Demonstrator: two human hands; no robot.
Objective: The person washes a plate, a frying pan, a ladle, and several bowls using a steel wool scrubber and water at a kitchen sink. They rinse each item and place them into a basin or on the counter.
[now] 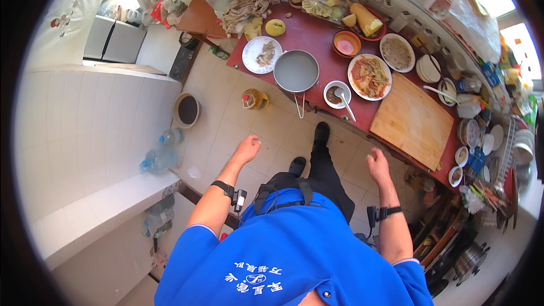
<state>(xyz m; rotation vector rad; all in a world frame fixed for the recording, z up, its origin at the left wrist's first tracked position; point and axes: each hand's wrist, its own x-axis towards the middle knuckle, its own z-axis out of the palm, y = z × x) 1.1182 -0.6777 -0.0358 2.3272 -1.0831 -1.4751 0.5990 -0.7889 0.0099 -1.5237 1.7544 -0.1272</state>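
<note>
My left hand hangs over the tiled floor with its fingers loosely curled, holding nothing that I can see. My right hand, also loosely curled, is just short of the front edge of the red table, near a wooden cutting board. On the table stand a grey pan with cloudy liquid, its wire handle past the edge, and a plate with food scraps. A white bowl with a spoon, a plate of cooked food and an orange bowl stand further right.
On the floor are an oil bottle, a bucket of dark liquid and clear plastic bottles. A cut squash and a crumpled cloth lie at the table's back. Utensils crowd the right end.
</note>
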